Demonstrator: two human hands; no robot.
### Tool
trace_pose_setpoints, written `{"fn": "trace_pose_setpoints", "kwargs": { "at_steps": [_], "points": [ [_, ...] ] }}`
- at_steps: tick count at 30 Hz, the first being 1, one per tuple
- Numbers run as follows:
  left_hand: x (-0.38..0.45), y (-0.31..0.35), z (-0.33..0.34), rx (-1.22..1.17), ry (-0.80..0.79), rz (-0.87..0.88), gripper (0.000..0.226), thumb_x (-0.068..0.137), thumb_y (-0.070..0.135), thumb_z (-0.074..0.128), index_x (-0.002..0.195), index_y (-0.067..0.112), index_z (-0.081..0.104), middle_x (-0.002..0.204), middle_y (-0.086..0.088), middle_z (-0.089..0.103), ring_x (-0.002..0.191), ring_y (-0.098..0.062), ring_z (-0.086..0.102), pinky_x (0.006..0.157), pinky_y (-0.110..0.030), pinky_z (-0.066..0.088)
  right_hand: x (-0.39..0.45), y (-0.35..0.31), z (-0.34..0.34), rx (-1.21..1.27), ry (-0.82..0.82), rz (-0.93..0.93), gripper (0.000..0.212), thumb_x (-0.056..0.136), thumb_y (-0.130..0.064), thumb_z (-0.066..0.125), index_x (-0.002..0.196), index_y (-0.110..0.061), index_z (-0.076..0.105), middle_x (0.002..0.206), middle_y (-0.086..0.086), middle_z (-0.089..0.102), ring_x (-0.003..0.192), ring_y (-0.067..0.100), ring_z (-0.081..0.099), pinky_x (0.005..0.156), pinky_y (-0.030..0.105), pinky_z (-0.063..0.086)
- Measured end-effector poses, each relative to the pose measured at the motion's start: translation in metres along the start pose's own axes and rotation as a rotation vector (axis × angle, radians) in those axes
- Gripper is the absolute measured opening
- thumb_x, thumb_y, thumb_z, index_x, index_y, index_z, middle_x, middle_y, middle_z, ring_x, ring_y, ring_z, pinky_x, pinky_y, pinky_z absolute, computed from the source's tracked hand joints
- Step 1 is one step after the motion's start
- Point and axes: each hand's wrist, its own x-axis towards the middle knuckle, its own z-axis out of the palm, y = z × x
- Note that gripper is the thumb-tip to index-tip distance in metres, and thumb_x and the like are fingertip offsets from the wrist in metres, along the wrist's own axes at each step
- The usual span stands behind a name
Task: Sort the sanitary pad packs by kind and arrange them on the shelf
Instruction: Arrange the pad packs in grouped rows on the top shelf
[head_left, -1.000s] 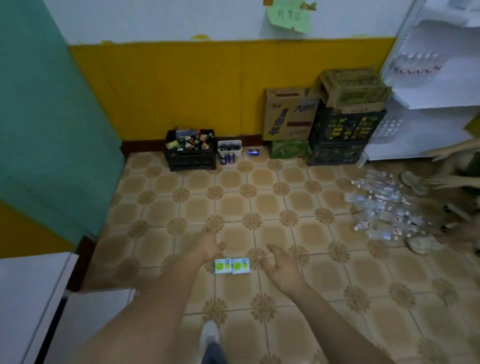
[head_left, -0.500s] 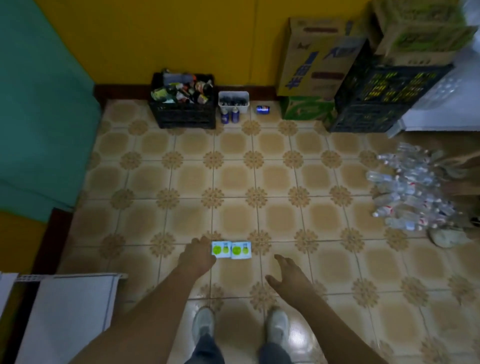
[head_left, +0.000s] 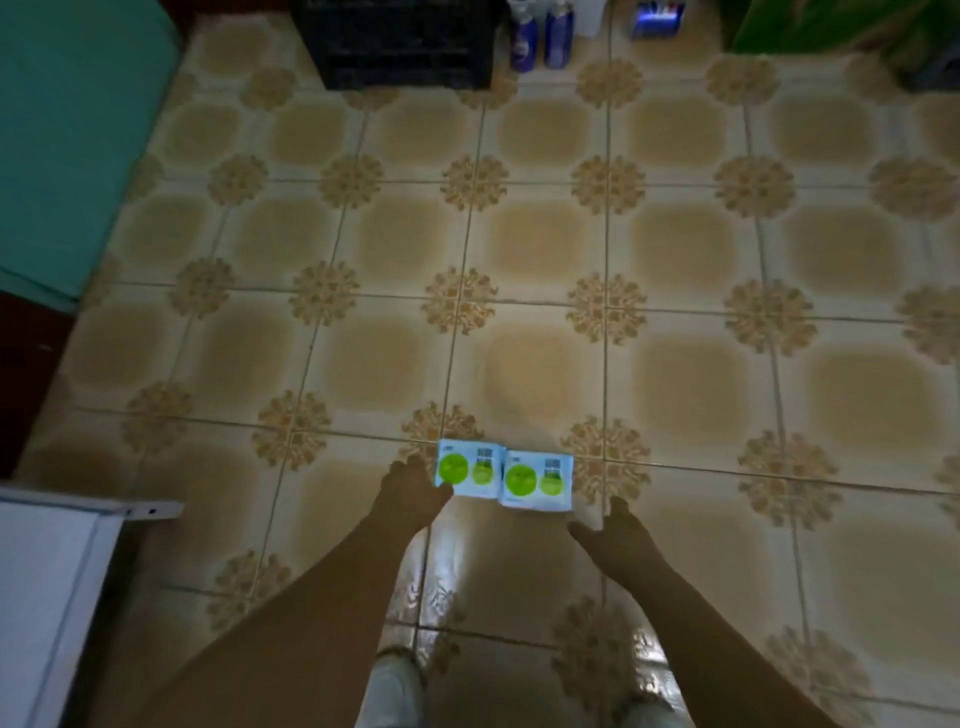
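Two pad packs (head_left: 504, 475) on floor, 6 o'clock.
Left hand (head_left: 410, 493) touches left pack's edge, grip unclear; right hand (head_left: 618, 540) released. Light, soft, slippery film: pinch short edges.

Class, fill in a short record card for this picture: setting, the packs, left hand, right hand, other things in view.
setting: patterned tile floor, dim light
packs: two white packs with green circles, left pack and right pack, flat on the floor, side by side
left hand: left hand at the left pack's left edge; grip unclear
right hand: right hand just short of the right pack, fingers relaxed, holding nothing
other: black crate, two bottles, white shelf edge
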Motion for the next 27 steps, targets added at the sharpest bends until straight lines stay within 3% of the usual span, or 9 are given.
{"fn": "trace_pose_setpoints", "kwargs": {
  "at_steps": [3,8,12,16,18,20,22,25,27],
  "points": [
    [0.089,-0.012,0.03,-0.093,-0.006,0.025,0.062,0.093,0.04,0.064,0.139,0.002,0.047,0.138,-0.021,0.051,0.127,-0.034,0.051,0.102,-0.033,0.042,0.09,0.003,0.054,0.143,-0.003,0.018,0.068,0.092,-0.035,0.066,0.145,-0.002,0.04,0.14,0.018,0.051,0.126,0.034,0.052,0.097,0.034,0.044],
    [0.163,-0.03,0.062,-0.531,-0.171,0.032,0.025,0.088,0.008,0.072,0.111,-0.001,0.068,0.114,-0.02,0.069,0.071,-0.014,0.069,0.061,-0.021,0.058,0.182,0.013,0.117,0.399,0.118,-0.014,0.041,0.082,-0.029,0.078,0.116,-0.008,0.069,0.112,0.016,0.069,0.101,0.032,0.066,0.079,0.037,0.052],
    [0.145,-0.038,0.055,-0.72,-0.132,-0.021,0.033,0.081,0.002,0.077,0.111,-0.006,0.068,0.111,-0.026,0.069,0.076,-0.026,0.067,0.06,-0.025,0.058,0.161,0.015,0.116,0.545,0.176,-0.009,0.025,0.08,-0.019,0.079,0.101,-0.007,0.073,0.098,0.016,0.073,0.09,0.032,0.068,0.083,0.05,0.056],
    [0.041,-0.024,0.013,-0.737,-0.092,-0.029,0.034,0.076,0.007,0.084,0.101,0.008,0.061,0.103,-0.014,0.065,0.091,-0.027,0.065,0.08,-0.036,0.058,0.065,-0.015,0.085,0.711,0.084,0.012,0.025,0.084,-0.019,0.077,0.105,-0.011,0.066,0.097,0.013,0.072,0.085,0.03,0.07,0.074,0.048,0.06],
    [-0.024,-0.016,-0.024,-0.82,-0.085,-0.042,0.029,0.08,0.007,0.08,0.097,0.009,0.057,0.1,-0.013,0.062,0.088,-0.026,0.063,0.073,-0.032,0.057,0.0,-0.038,0.058,0.749,0.063,-0.029,0.026,0.082,-0.017,0.078,0.103,-0.012,0.064,0.095,0.011,0.072,0.084,0.029,0.071,0.07,0.044,0.06],
    [-0.087,-0.01,-0.069,-0.909,-0.072,-0.059,0.021,0.084,0.003,0.075,0.089,0.01,0.056,0.093,-0.013,0.063,0.076,-0.02,0.062,0.061,-0.024,0.054,-0.066,-0.06,0.024,0.713,0.072,-0.054,0.048,0.071,-0.02,0.085,0.11,-0.008,0.06,0.101,0.014,0.071,0.086,0.031,0.071,0.071,0.05,0.06],
    [-0.145,-0.006,-0.115,-1.011,-0.076,-0.09,0.012,0.086,0.002,0.072,0.094,0.005,0.064,0.101,-0.02,0.069,0.073,-0.019,0.065,0.067,-0.031,0.055,-0.123,-0.073,-0.01,0.703,0.026,-0.06,0.066,0.061,-0.022,0.085,0.119,-0.006,0.057,0.106,0.015,0.071,0.09,0.033,0.072,0.075,0.057,0.059],
    [-0.235,0.005,-0.194,-1.091,-0.058,-0.064,0.028,0.089,0.007,0.071,0.116,0.0,0.068,0.111,-0.02,0.071,0.086,-0.026,0.071,0.071,-0.033,0.057,-0.233,-0.123,-0.073,0.701,-0.024,-0.117,0.045,0.074,-0.014,0.081,0.115,-0.016,0.065,0.104,0.01,0.073,0.092,0.031,0.071,0.082,0.055,0.057],
    [-0.311,0.011,-0.264,-1.16,-0.004,-0.035,0.032,0.089,0.011,0.071,0.12,0.004,0.068,0.109,-0.014,0.073,0.095,-0.028,0.071,0.082,-0.038,0.058,-0.32,-0.168,-0.116,0.708,-0.071,-0.189,0.034,0.086,-0.009,0.073,0.115,-0.023,0.064,0.105,0.006,0.072,0.092,0.027,0.07,0.071,0.041,0.058]
  ]
}}
